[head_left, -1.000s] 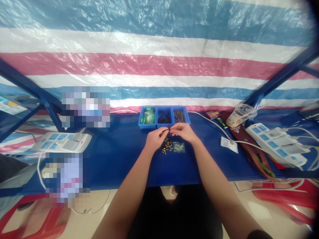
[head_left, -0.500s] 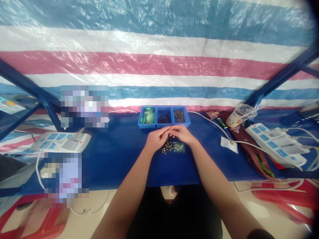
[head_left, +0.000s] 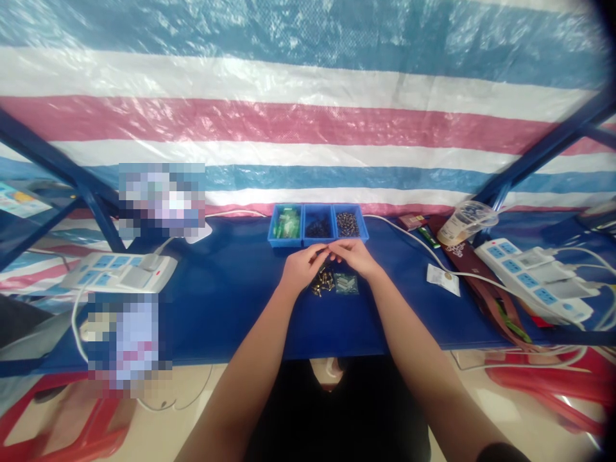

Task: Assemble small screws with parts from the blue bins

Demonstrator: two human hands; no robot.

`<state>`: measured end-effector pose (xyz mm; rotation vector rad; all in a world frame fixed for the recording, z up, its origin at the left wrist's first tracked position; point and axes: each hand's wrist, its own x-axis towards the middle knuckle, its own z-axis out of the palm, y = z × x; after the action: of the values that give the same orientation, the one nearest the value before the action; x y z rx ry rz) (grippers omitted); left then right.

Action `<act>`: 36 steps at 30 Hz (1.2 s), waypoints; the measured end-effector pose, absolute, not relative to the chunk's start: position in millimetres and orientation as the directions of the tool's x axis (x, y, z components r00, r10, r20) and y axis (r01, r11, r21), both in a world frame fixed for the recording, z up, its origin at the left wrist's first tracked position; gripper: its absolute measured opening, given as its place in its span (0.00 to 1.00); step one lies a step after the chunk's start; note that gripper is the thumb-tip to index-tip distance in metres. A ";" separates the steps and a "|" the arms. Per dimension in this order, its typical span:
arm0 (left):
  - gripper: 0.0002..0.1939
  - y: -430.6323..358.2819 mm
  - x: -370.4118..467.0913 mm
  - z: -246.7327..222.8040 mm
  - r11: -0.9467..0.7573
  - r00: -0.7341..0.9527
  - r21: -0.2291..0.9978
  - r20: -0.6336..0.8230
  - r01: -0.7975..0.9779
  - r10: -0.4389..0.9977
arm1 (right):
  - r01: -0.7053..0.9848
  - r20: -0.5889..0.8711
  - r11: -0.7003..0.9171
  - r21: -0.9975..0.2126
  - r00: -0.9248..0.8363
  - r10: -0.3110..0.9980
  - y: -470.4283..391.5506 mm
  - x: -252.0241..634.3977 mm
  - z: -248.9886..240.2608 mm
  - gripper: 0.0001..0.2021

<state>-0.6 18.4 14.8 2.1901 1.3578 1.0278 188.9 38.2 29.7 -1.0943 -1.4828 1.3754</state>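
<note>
— Striped sheeting (head_left: 308,122) behind, blue counter (head_left: 216,301) below. Grip?
— Left hand (head_left: 302,266) and right hand (head_left: 353,256) meet mid-frame, fingertips bunched; cannot tell what, if anything, they pinch.
— Metal parts (head_left: 325,282)?
— Loose pile, just below the hands, beside the packet (head_left: 346,284).
— Risk?
— Slack fingers could drop something small; a low wrist might scatter the pile.

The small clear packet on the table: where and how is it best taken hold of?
Probably by its near edge, pinched from the person's side: the packet lies flat, with brass-coloured pieces close on its left and the right hand near its far edge.
</note>
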 end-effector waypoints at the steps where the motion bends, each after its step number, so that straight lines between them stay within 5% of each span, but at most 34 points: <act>1: 0.16 17.9 -0.1 15.7 -0.465 0.265 0.637 0.389 0.614 0.882 | 0.056 0.003 0.020 -0.998 -0.280 0.960 37.8 188.5 30.0 0.20; 13: 0.16 21.1 -2.4 13.2 -0.466 0.195 0.633 0.451 0.619 0.871 | 0.012 0.052 0.054 -0.998 -0.131 0.990 39.7 191.1 28.3 0.21; 36: 0.17 21.1 -1.2 9.8 -0.412 0.135 0.665 0.428 0.623 0.894 | 0.061 0.107 0.120 -0.991 -0.174 0.979 39.2 187.4 26.5 0.17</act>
<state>-1.2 21.1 9.8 2.0924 1.4701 1.1611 187.4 39.2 26.5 -1.0892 -1.4399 1.2122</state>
